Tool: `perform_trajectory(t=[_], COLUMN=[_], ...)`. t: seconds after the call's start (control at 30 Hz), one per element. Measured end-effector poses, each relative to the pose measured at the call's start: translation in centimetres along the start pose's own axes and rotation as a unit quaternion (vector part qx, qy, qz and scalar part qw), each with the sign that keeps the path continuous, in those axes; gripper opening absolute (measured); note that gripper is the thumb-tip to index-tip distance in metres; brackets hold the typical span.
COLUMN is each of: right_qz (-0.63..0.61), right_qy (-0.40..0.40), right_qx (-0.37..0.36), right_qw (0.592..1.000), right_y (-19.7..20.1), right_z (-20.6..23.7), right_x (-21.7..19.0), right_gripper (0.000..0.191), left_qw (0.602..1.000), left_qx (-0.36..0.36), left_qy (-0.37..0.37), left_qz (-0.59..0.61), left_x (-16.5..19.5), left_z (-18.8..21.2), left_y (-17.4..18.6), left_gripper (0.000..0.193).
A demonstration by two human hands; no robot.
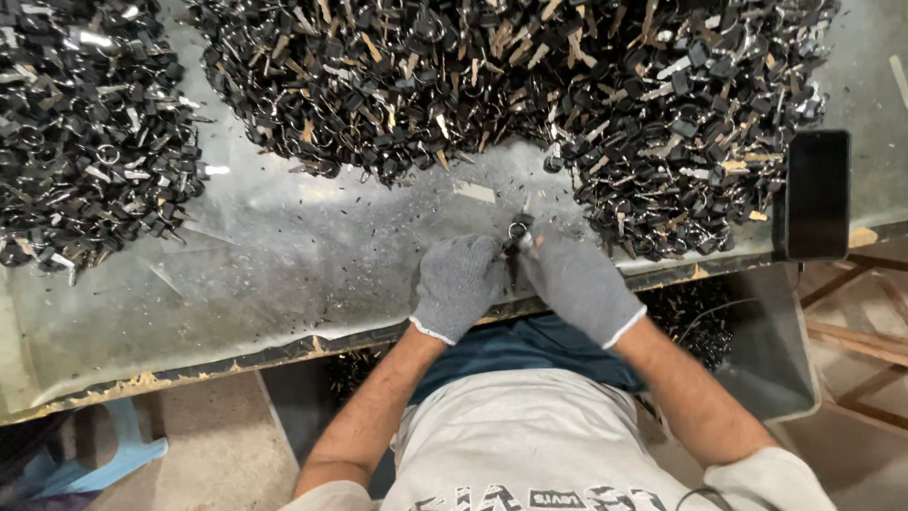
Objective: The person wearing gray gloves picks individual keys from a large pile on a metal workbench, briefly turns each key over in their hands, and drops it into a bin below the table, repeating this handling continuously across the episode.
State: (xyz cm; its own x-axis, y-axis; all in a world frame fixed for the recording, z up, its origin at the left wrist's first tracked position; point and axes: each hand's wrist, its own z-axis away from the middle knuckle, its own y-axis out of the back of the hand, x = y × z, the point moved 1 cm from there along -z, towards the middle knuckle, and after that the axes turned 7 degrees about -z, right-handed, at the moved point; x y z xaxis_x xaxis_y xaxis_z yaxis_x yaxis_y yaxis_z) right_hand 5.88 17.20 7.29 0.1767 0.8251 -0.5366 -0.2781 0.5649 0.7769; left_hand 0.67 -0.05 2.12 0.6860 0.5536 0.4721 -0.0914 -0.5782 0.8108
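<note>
The small black key with its metal ring [515, 238] sits pinched between my left hand [457, 286] and right hand [579, 284], both grasping it. Feels light, stiff, probably slippery through gloves, so I grip the black head. Heaps of keys [492, 76] lie just beyond my fingers on the surface [284, 255].

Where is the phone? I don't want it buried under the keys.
In the head view the black phone lies at the table's right edge, just right of the big key pile, beyond the right hand.

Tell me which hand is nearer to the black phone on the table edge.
Right. The right hand lies left of the phone; the left hand is farther left.
</note>
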Motion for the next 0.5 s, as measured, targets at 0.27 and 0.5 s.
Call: perform_trajectory(t=[0.27, 0.5], right_qz=[0.051, 0.050], right_qy=[0.047, 0.002], right_qx=[0.045, -0.026], right_qw=[0.997, 0.998], right_y=[-1.1, -1.9], right_z=[-0.4, 2.1], right_x=[1.4, 2.8], right_gripper=[0.024, 0.030], left_qw=[0.998, 0.962], left_qx=[-0.038, -0.111], left_qy=[0.040, 0.103], left_qz=[-0.041, 0.229], left_x=[1.4, 0.1], left_z=[-0.6, -1.7], left_y=[0.5, 3.2], left_gripper=[0.012, 0.020])
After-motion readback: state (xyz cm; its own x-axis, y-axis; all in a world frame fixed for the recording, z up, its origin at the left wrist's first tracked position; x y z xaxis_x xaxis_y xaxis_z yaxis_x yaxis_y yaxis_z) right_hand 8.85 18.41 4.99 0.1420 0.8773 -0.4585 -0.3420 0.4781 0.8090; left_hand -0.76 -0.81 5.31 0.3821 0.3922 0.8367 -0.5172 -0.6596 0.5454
